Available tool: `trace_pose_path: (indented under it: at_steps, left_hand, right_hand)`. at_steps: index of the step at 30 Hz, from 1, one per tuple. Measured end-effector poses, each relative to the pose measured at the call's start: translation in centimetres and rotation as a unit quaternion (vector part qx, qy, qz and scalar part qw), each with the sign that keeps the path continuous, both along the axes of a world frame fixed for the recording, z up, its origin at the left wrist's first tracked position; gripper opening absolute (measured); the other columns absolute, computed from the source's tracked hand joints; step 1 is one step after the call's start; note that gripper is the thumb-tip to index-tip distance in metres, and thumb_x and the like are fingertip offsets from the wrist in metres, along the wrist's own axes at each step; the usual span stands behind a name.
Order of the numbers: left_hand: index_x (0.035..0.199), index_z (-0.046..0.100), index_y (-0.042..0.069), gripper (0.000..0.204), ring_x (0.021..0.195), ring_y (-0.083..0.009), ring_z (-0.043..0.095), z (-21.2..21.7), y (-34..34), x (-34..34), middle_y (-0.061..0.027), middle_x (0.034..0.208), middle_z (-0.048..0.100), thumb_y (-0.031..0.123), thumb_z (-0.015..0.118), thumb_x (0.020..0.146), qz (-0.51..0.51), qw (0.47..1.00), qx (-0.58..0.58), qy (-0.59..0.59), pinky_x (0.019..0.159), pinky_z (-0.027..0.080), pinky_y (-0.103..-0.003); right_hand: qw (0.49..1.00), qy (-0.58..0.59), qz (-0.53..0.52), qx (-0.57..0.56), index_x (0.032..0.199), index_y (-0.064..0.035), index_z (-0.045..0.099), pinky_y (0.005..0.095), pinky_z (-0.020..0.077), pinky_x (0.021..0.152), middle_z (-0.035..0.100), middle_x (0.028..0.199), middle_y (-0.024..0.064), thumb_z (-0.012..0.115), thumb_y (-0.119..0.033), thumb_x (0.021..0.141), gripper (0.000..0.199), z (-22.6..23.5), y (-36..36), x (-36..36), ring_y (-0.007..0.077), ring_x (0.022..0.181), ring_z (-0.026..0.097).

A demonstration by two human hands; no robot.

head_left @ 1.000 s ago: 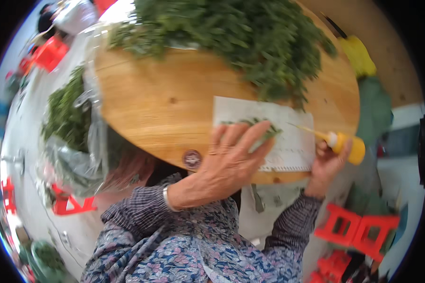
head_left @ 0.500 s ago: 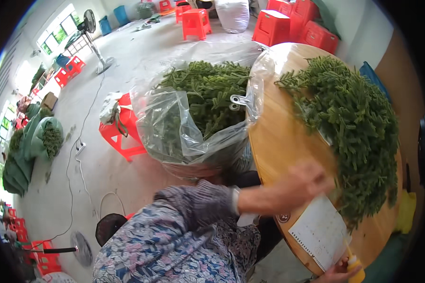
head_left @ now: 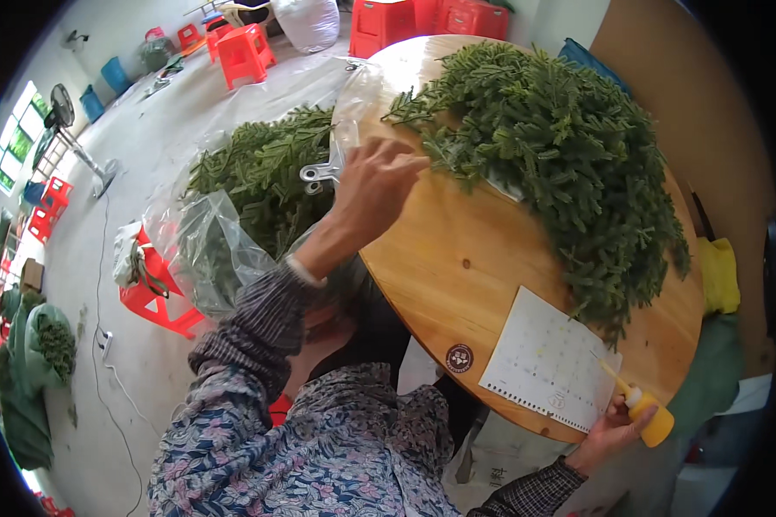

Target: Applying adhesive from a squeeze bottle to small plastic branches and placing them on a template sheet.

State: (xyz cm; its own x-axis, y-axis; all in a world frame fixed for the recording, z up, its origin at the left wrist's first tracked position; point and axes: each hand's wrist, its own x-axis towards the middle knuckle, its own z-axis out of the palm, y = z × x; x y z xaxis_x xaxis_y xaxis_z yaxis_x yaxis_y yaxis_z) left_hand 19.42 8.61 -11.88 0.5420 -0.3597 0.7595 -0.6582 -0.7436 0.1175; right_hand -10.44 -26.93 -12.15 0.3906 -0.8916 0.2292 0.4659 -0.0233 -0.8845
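Observation:
My left hand [head_left: 375, 188] is raised over the left edge of the round wooden table [head_left: 457, 246], fingers curled together; what they hold, if anything, is hidden. Right beside it, a metal clip [head_left: 316, 176] fastens a clear plastic bag [head_left: 205, 228] to the table edge. Green artificial fir sprigs [head_left: 267, 172] fill that bag. A big heap of similar sprigs [head_left: 569, 142] covers the table's far and right side. At the near edge my right hand [head_left: 610, 428] grips a yellow squeeze bottle [head_left: 652, 420], its thin nozzle pointing over a spiral-bound calendar sheet [head_left: 539, 353].
A red stool [head_left: 159, 297] stands left of the bag, with a white cloth item [head_left: 129, 256] on it. More red stools [head_left: 244, 53], a standing fan [head_left: 78, 129] and a white sack [head_left: 306, 21] are farther off. A cable [head_left: 99, 345] with a socket runs along the floor.
My left hand has moved from beside the calendar sheet, up and left to the table's left edge by the clip. The view has turned rightward. My right hand keeps hold of the bottle.

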Motion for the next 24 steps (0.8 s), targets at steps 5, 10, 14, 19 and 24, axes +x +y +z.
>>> trace_pose_path:
  at_steps: [5,10,14,19,24]
  left_hand:
    - [0.088,0.067,0.016,0.009,0.098,-0.0232,0.052,-0.5,-4.1,4.5,-0.0084,0.105,0.059,0.013,0.063,0.080,-0.015,1.000,0.008,-0.006,0.080,0.045,-0.038]
    - [0.086,0.070,0.014,0.009,0.093,-0.0231,0.053,-1.1,-4.2,5.0,-0.0087,0.101,0.060,0.011,0.065,0.079,-0.098,0.995,0.001,-0.004,0.077,0.045,-0.035]
    - [0.093,0.073,0.009,0.013,0.076,-0.0155,0.055,3.7,-2.9,0.6,-0.0061,0.093,0.061,0.009,0.069,0.081,-0.199,0.932,-0.286,0.099,0.065,0.045,-0.027]
    - [0.102,0.071,0.003,0.020,0.063,-0.0097,0.054,3.7,-0.9,0.8,-0.0038,0.082,0.063,0.011,0.071,0.083,-0.195,0.886,-0.383,0.174,0.055,0.044,-0.022]
    - [0.106,0.068,-0.001,0.026,0.060,-0.0089,0.054,4.4,-1.8,-1.5,-0.0035,0.074,0.063,0.009,0.070,0.083,-0.254,0.737,-0.528,0.337,0.052,0.044,-0.020]
  right_hand:
    - [1.000,0.000,-0.003,-0.004,0.100,-0.0015,0.058,0.0131,0.0401,0.047,0.063,0.078,0.0055,0.064,-0.040,0.089,0.041,0.4,0.1,-0.3,0.0084,0.059,0.058]
    - [0.998,0.020,-0.056,0.027,0.101,-0.0015,0.058,0.0130,0.0399,0.047,0.064,0.081,0.0069,0.064,-0.039,0.089,0.040,2.1,2.0,0.5,0.0087,0.059,0.058]
    - [0.991,0.050,-0.111,0.060,0.102,-0.0014,0.057,0.0128,0.0397,0.046,0.066,0.084,0.0084,0.065,-0.038,0.088,0.040,3.8,3.8,1.4,0.0090,0.059,0.058]
    - [0.999,-0.009,-0.027,0.021,0.102,-0.0016,0.058,0.0128,0.0395,0.046,0.067,0.086,0.0095,0.065,-0.037,0.089,0.038,1.2,0.8,-0.2,0.0089,0.058,0.058]
    - [1.000,-0.017,-0.009,0.010,0.099,-0.0031,0.058,0.0146,0.0381,0.045,0.065,0.083,0.0081,0.065,-0.037,0.088,0.036,1.0,0.3,-0.9,0.0092,0.059,0.056]
